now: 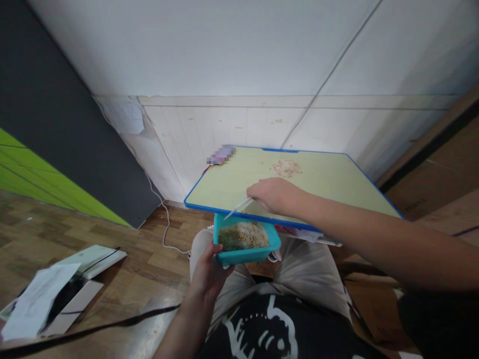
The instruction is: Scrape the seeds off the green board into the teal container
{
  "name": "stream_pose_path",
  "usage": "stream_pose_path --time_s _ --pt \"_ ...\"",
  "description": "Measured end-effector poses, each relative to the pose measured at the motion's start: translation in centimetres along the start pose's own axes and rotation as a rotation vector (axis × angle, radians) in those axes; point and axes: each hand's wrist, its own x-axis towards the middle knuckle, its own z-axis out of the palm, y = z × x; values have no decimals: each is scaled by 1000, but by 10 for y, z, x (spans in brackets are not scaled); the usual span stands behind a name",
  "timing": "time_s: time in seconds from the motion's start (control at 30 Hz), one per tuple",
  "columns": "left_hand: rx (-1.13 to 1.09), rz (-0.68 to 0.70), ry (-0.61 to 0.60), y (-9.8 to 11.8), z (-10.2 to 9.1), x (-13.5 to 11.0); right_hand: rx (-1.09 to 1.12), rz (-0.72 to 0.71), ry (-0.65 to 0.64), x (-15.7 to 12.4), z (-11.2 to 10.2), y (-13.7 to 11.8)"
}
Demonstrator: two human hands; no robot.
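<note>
I see the left hand (210,271) with fingers clamped on the near-left side of the teal tub (243,257), held just below the front edge of the tabletop (224,187), grains (245,236) inside. Right hand (276,193): fingers pinched on a white stick (238,208), tip by the rim. One-sided grip could let the tub tip, spilling grains; a hasty wrist could scatter the loose pile (287,168).

Grains (250,238) lie in a tub (245,257) before a table (329,174), which bears a pile of bits (287,168); a wall (239,60) stands behind it.
</note>
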Motion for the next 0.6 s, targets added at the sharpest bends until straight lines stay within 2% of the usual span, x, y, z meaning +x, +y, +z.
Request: stream_pose_path --time_s 0.1,0.2,0.27,0.33,0.4,0.5,0.6 --pt "5 -16 -68 -5 2 1 2 270 65 -11 -19 22" --pt "20 -24 -78 -9 3 2 52 446 135 -21 -33 68" --pt "29 -24 -75 -11 4 2 79 501 9 -29 -35 105" --pt "31 -19 -74 -11 6 1 107 592 -134 -38 -30 136" --pt "29 -18 -70 -11 9 0 158 662 -204 -48 -20 157" --pt "26 -22 -54 -10 13 -2 272 698 -219 -59 1 168" --pt "20 -29 -39 -10 15 -3 327 719 -166 -58 17 166"
